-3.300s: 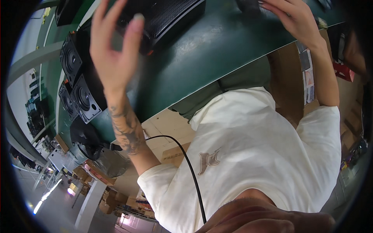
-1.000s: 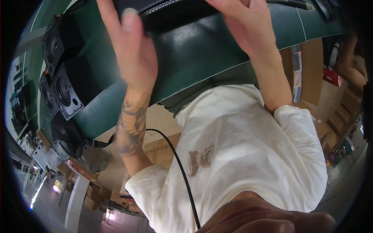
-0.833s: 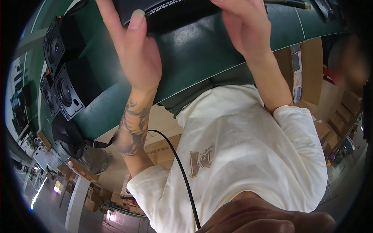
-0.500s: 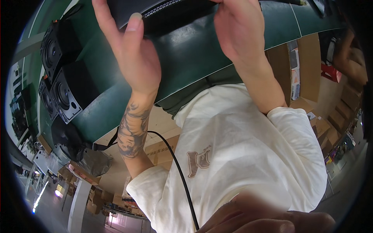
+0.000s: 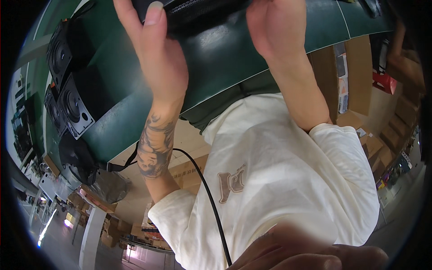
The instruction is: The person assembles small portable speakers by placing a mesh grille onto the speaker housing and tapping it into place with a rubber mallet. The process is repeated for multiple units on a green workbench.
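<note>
Here both hands flank a black speaker unit (image 5: 198, 13) at the top edge of the view, lying on the green table (image 5: 225, 67). Left hand (image 5: 157, 58) is flat against its left side, thumb on top; right hand (image 5: 274, 31) presses the right side. Black speakers (image 5: 67, 94) stand well left.

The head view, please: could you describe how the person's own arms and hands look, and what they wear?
Both hands are bare, no gloves. The left forearm carries a dark tattoo; the right forearm is unmarked. Cream sleeves are pushed up. A thin black cable crosses the cream shirt.
</note>
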`<state>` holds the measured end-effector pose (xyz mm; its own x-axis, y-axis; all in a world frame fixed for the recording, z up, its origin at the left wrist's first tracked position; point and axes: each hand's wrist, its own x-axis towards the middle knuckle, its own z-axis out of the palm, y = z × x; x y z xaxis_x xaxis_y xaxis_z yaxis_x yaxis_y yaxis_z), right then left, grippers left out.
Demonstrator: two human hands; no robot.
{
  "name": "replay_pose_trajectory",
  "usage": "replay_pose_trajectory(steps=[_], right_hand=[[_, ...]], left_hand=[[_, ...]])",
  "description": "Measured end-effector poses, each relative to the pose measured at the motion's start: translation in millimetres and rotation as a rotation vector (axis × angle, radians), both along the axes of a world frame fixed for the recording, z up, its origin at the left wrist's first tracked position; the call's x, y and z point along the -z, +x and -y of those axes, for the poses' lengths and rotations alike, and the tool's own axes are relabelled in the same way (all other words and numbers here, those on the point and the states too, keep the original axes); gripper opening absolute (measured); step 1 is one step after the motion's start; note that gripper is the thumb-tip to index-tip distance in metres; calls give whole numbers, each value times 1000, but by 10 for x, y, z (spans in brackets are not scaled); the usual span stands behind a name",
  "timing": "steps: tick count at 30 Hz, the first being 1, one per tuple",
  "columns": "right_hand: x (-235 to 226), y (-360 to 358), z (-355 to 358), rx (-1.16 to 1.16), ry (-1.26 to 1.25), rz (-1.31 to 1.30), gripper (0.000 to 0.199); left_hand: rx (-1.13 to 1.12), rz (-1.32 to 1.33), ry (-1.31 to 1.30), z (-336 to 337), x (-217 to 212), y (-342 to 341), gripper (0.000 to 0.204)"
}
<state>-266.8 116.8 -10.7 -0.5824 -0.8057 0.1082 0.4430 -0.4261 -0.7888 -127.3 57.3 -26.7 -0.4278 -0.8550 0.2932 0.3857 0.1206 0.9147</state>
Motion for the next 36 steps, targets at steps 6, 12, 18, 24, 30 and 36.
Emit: replay_pose_trajectory(steps=[6, 12, 18, 24, 30, 36], right_hand=[[54, -20, 12, -13, -34, -20, 71], [93, -56, -1, -52, -44, -86, 73], [18, -78, 9, -35, 48, -249, 79], [235, -190, 52, -4, 0, -426, 79], [139, -141, 9, 21, 58, -458, 79], [255, -159, 103, 46, -1, -440, 77]], left_hand=[[-35, -60, -52, -66, -36, -116, 74], [-76, -35, -33, -43, -7, -125, 80], [-90, -19, 54, -78, -145, -164, 80], [-33, -89, 22, 19, -45, -122, 76], [-50, -99, 46, 39, -27, -133, 74], [-64, -88, 38, 55, 11, -100, 70]])
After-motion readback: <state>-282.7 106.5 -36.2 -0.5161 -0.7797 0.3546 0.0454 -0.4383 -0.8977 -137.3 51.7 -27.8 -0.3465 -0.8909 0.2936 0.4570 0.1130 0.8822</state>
